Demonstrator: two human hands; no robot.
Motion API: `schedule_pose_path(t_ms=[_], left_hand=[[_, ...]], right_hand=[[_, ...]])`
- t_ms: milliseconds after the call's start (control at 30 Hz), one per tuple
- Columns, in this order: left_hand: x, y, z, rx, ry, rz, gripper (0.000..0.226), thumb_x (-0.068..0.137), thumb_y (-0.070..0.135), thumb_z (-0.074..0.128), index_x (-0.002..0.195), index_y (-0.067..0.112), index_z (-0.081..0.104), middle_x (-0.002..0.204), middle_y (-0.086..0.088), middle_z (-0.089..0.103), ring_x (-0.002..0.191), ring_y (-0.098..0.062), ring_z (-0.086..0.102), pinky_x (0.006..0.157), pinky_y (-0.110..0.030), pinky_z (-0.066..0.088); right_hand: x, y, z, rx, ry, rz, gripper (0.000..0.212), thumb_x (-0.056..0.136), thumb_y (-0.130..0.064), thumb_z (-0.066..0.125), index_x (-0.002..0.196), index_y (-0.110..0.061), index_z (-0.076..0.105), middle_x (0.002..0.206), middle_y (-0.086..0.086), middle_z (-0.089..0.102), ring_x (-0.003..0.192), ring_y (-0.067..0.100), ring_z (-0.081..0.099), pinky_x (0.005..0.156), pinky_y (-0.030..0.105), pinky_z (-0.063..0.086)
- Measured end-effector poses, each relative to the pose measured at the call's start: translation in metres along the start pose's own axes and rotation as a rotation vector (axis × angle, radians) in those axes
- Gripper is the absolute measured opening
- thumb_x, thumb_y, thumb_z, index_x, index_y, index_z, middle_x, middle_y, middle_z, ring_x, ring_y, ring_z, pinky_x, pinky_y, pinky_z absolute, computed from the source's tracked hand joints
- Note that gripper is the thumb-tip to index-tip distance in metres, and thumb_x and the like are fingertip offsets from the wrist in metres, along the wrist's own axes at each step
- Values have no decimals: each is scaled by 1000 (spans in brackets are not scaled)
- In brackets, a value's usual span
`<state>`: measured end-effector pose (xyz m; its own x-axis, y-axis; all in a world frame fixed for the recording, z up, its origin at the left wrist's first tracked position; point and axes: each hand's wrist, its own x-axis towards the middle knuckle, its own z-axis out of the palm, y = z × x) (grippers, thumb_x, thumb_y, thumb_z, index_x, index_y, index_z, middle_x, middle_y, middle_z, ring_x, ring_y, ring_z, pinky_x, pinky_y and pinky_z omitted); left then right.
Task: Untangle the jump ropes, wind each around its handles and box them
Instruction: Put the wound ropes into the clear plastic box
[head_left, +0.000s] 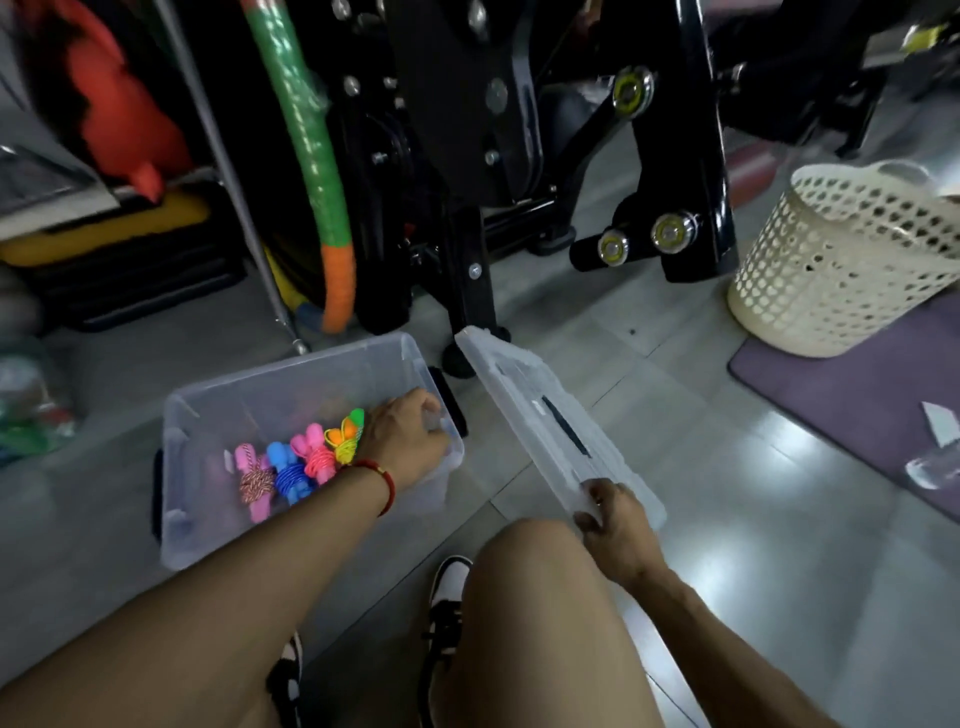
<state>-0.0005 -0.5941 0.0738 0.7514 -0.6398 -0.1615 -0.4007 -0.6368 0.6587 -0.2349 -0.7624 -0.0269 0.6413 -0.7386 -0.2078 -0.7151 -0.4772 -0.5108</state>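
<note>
Presently the clear plastic box (208, 415) sits on the tiled floor (727, 545), holding four wound jump ropes (301, 465) side by side: pink-striped, blue, pink, and yellow-green. The left hand (405, 441) grips the box's right rim, fingers curled over the edge. The right hand (615, 519) pinches the near end of the tilted clear lid (540, 421), just beside the box. A white perforated basket (841, 260) stands well apart.

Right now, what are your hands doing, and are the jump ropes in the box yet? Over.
Left hand grips the box rim. Right hand holds the lid, tilted, off the box. Four wound jump ropes inside. Nothing blocking the opening.
</note>
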Motion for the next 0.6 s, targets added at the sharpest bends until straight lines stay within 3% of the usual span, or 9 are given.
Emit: schedule_pose_path(t_ms=[167,233,400,500,600], left_hand=[[-25,-26,-48,3,97,-73,33,85,21,67,118,17,62,120,-8,64,118,-30,55,103,-38,43],[-31,-45,-67,-30,176,-157,36,88,25,65,122,14,58,124,-14,61,120,-34,53,103,-39,42],[-47,-102,-107,-95,357,-362,38,102,29,42,127,5,56,131,-26,56,118,-43,52,102,-46,42],[-51,-145,-124,-165,382,-492,64,92,52,30,134,9,53,137,-23,54,120,-43,53,103,-46,43],[-35,-229,-122,-215,297,-671,78,81,68,33,130,10,50,123,-17,62,104,-43,64,81,-47,58]], right_hand=[[-16,-25,-41,-80,31,-303,35,91,-10,66,124,-10,56,118,6,53,107,22,50,91,31,43],[-9,-45,-55,-113,7,-432,34,89,-8,68,121,-11,58,114,3,54,104,17,47,94,38,46],[30,-111,-70,-287,-116,-757,41,85,-6,71,123,-10,59,126,10,54,117,30,52,102,46,47],[53,-159,-56,-413,-212,-942,46,89,-10,70,133,-12,55,138,10,48,128,29,45,109,39,39],[70,-195,-19,-534,-305,-1011,47,94,-14,64,138,-16,50,146,7,41,134,26,39,113,37,32]])
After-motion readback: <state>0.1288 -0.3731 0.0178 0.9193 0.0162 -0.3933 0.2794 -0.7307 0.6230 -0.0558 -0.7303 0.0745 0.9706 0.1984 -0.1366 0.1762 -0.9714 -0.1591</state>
